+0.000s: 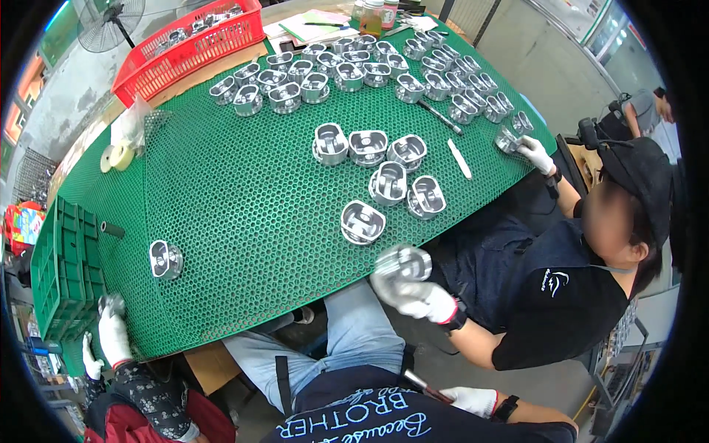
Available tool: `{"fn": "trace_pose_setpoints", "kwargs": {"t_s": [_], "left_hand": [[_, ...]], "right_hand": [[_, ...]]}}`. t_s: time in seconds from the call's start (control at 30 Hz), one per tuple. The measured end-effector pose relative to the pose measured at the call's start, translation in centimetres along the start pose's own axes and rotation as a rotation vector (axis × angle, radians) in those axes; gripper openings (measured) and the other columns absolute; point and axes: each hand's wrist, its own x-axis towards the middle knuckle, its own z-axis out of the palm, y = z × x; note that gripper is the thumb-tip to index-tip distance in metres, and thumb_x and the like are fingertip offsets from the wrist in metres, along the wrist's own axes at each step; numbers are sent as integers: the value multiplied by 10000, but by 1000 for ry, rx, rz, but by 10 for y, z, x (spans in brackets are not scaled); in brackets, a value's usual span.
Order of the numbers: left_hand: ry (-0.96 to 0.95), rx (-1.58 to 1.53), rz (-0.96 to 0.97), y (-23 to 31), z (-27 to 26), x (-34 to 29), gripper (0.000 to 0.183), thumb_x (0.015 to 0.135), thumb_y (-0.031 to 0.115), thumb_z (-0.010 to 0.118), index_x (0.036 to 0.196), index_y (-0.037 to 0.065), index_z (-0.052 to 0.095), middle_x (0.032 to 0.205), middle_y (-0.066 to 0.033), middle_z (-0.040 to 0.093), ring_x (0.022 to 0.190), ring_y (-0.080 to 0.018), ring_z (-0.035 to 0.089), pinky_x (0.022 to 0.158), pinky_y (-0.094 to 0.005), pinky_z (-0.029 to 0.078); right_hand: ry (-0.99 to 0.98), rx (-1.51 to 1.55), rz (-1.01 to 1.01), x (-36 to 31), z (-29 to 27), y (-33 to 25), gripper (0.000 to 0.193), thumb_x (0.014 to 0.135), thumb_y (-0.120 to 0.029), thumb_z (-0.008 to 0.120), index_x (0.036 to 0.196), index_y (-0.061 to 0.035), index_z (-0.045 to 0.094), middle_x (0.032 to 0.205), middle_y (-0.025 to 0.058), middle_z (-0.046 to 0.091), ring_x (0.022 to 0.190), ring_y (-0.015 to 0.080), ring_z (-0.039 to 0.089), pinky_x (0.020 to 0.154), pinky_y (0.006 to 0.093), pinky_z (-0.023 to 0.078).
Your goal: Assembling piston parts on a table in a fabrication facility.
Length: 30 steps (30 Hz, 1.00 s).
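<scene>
At the lower edge, by my lap, my white-gloved right hand [476,399] is closed around a short rod-like tool [418,381] with a shiny metal end and a dark brownish part. I cannot make out its exact kind. My left hand does not appear. On the green table [244,199] before me, a loose group of metal pistons stands right of the middle; the nearest is a piston [362,223] close to the front edge. A lone piston [166,259] stands at the left.
Right, a co-worker's gloved hand [425,299] holds a blurred piston [405,263]; the other hand [535,153] touches another. Left, a second person's hand [113,336] is near green crates [70,266]. Many pistons, a red basket [188,63] and a white marker-like stick [459,159] lie beyond.
</scene>
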Motion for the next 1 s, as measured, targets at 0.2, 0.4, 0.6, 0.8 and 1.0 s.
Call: {"fn": "trace_pose_setpoints", "kwargs": {"t_s": [0.2, 0.4, 0.6, 0.8, 1.0], "left_hand": [[417, 390, -472, -163, -61, -85, 421, 1069, 228, 503, 1358, -21, 682, 1333, -205, 718, 1136, -323, 713, 943, -385, 557], [-540, -248, -469, 112, 51, -277, 442, 913, 328, 706, 1257, 51, 720, 1236, -159, 739, 1054, -320, 710, 877, -434, 552], [-1232, -798, -441, 172, 86, -345, 502, 792, 404, 866, 1177, 103, 749, 1154, -124, 755, 983, -313, 708, 824, -470, 549], [-1113, -787, -465, 170, 90, -341, 487, 817, 374, 859, 1184, 79, 734, 1128, -129, 759, 957, -286, 711, 822, -448, 556], [-1018, -762, -497, 185, 93, -332, 472, 842, 345, 852, 1190, 55, 719, 1102, -135, 763, 930, -259, 714, 820, -425, 562]], "right_hand": [[-197, -15, -91, 50, 0, -66, 345, 946, -203, 768, 1211, -3, 673, 715, -25, 609, 525, 43, 503, 479, 199, 382], [-43, -398, -206, 86, 14, -96, 367, 948, -260, 776, 1226, -92, 606, 704, -71, 514, 537, 35, 461, 478, 221, 349], [-38, -421, -252, 79, 62, -148, 308, 954, -256, 772, 1143, -100, 585, 697, -84, 470, 532, 34, 416, 479, 232, 321], [-200, -282, -257, 79, 69, -155, 255, 981, -270, 735, 1105, -106, 583, 677, -103, 430, 508, 23, 371, 455, 220, 280], [-210, -287, -229, 94, 81, -151, 231, 984, -251, 723, 1127, -126, 593, 694, -111, 435, 512, 15, 367, 454, 218, 276]]}}
